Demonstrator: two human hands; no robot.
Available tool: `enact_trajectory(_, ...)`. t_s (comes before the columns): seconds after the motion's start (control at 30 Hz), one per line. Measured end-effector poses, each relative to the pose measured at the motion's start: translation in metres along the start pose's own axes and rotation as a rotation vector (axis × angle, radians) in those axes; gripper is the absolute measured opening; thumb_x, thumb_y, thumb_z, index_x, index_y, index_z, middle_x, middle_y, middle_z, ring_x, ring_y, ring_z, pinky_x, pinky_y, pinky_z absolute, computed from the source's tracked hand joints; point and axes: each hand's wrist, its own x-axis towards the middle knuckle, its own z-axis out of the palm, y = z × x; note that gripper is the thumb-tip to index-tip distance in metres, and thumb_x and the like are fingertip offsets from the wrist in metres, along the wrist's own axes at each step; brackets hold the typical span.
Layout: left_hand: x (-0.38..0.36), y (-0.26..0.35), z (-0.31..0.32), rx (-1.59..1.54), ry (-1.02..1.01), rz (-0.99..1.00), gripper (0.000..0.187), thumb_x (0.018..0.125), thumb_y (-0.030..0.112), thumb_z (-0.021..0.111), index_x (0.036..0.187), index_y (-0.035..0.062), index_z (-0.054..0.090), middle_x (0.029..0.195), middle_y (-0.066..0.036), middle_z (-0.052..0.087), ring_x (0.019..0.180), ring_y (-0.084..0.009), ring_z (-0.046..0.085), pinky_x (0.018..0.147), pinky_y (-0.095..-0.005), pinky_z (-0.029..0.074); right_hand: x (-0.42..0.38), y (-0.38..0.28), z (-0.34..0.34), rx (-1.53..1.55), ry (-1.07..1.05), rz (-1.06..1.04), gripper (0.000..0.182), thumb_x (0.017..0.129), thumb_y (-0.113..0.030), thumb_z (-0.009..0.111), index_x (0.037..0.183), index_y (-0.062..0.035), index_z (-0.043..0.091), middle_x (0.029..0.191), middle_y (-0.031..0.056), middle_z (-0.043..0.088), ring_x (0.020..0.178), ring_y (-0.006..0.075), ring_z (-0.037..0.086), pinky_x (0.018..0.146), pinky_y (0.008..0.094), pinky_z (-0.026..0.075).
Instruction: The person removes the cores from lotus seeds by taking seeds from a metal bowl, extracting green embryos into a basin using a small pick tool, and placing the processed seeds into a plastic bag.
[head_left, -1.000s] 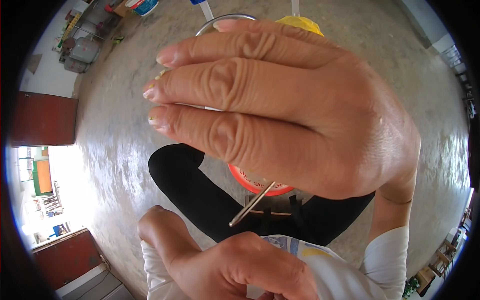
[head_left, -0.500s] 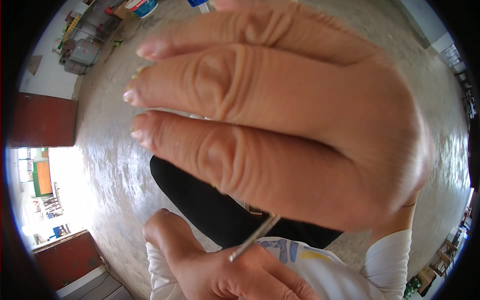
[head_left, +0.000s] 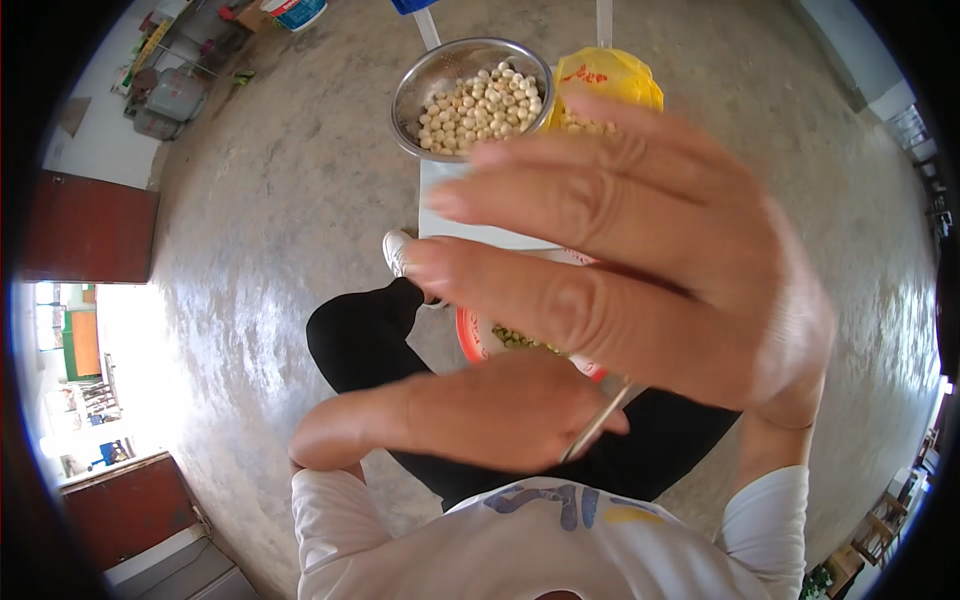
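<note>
My right hand point(head_left: 650, 260) is large and close to the camera, its back turned to me and its fingers stretched to the left, partly blurred. From under it comes a thin metal rod point(head_left: 598, 422), seemingly held there; the thumb and grip are hidden. Lower down, my left hand point(head_left: 510, 410) is closed, beside the rod's lower end, and whatever its fingers hold is out of sight. Past the hands, a metal bowl point(head_left: 400, 110) holds pale round seeds point(head_left: 480, 110) resembling lotus seeds. A red-rimmed white dish point(head_left: 468, 335) with small green bits point(head_left: 515, 338) shows between the knees.
Right of the bowl stands a yellow plastic bag point(head_left: 610, 75) with more pale seeds. The bowl rests on a light-coloured seat or stand point(head_left: 435, 200). Farther off are a white-and-blue tub point(head_left: 295, 12), gas cylinders point(head_left: 175, 100) and a brown door panel point(head_left: 90, 230) on the left.
My right hand has drawn back to the right and away from the camera, the rod shifting with it. My left hand has risen toward it. The bowl, bag and dish have come into view.
</note>
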Motion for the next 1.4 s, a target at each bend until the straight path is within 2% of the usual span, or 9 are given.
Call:
enact_trajectory(0.17,-0.003,-0.053,-0.069,0.254,0.287,-0.695,0.011,0.077,0.015,0.062,0.078,0.0042,0.064,0.072,-0.016,0.062,0.067,-0.0315,0.061,0.064,-0.0389,0.047,-0.034,0.025,0.028,0.181,0.121,0.479,0.049,0.075,-0.004,0.063,0.122,-0.0139,0.057,0.087,0.0069,0.065,0.069,0.0237,0.064,0.059,0.0312,0.052)
enact_trajectory(0.23,-0.011,-0.097,-0.105,0.452,0.551,-0.445,0.014,0.081,0.014,0.061,0.088,0.005,0.068,0.071,-0.007,0.063,0.059,-0.0166,0.059,0.057,-0.0296,0.048,-0.05,0.034,0.057,0.325,0.162,0.598,0.052,0.077,-0.004,0.063,0.126,-0.0163,0.053,0.082,0.0068,0.064,0.066,0.0248,0.063,0.054,0.0334,0.051)
enact_trajectory(0.3,-0.005,-0.123,-0.124,-0.076,0.972,-0.472,0.012,0.079,0.014,0.064,0.085,0.0038,0.068,0.07,-0.007,0.062,0.058,-0.016,0.056,0.057,-0.0288,0.046,-0.067,0.041,0.094,0.138,0.022,0.491,0.028,0.083,-0.014,0.062,0.111,-0.0104,0.061,0.074,0.007,0.06,0.063,0.0242,0.062,0.053,0.0345,0.05)
enact_trajectory(0.4,-0.008,-0.167,-0.139,0.273,1.204,-0.536,0.014,0.077,0.014,0.063,0.086,0.0044,0.068,0.078,-0.013,0.066,0.067,-0.0276,0.062,0.062,-0.0339,0.049,-0.086,0.035,0.114,0.12,-0.369,0.362,0.027,0.08,-0.017,0.061,0.107,-0.0099,0.063,0.071,0.0067,0.06,0.062,0.0251,0.062,0.051,0.0362,0.049)
enact_trajectory(0.67,0.012,-0.179,-0.141,0.576,0.992,-0.652,0.018,0.071,0.015,0.07,0.087,0.0073,0.069,0.092,-0.01,0.066,0.097,-0.0299,0.055,0.085,-0.0397,0.045,-0.082,0.025,0.123,0.313,-0.837,0.525,0.052,0.078,-0.003,0.051,0.129,-0.0116,0.047,0.068,0.0119,0.061,0.064,0.0313,0.063,0.056,0.041,0.05)
enact_trajectory(0.87,0.036,-0.199,-0.144,0.641,0.935,-0.741,0.022,0.07,0.018,0.073,0.088,0.0068,0.068,0.093,-0.01,0.065,0.096,-0.0296,0.056,0.083,-0.0397,0.045,-0.088,0.025,0.132,0.393,-0.446,0.423,0.041,0.078,-0.006,0.053,0.119,-0.0069,0.054,0.073,0.0145,0.062,0.068,0.0314,0.064,0.057,0.0422,0.051)
enact_trajectory(1.03,0.049,-0.206,-0.141,0.596,0.956,-0.882,0.02,0.069,0.018,0.074,0.082,0.0051,0.064,0.088,-0.012,0.063,0.09,-0.0305,0.058,0.079,-0.0409,0.047,-0.083,0.028,0.127,0.336,-0.559,0.488,0.025,0.078,-0.008,0.056,0.102,-0.0015,0.058,0.084,0.0159,0.061,0.072,0.0319,0.064,0.058,0.0421,0.052)
enact_trajectory(1.23,0.046,-0.215,-0.14,0.54,1.011,-0.773,0.016,0.07,0.013,0.072,0.08,0.0045,0.063,0.09,-0.014,0.063,0.085,-0.0335,0.06,0.075,-0.0428,0.047,-0.094,0.03,0.138,0.21,-0.583,0.556,0.015,0.077,-0.005,0.054,0.09,0.0014,0.057,0.089,0.0183,0.061,0.074,0.0336,0.064,0.061,0.0416,0.053)
enact_trajectory(1.4,0.034,-0.178,-0.131,0.091,1.083,-0.491,0.015,0.074,0.006,0.069,0.086,0.0024,0.061,0.09,-0.009,0.065,0.082,-0.0168,0.061,0.071,-0.0272,0.048,-0.103,0.039,0.154,0.333,-0.37,0.422,0.021,0.083,-0.008,0.055,0.101,0.0016,0.057,0.082,0.016,0.06,0.075,0.0329,0.062,0.067,0.0379,0.052)
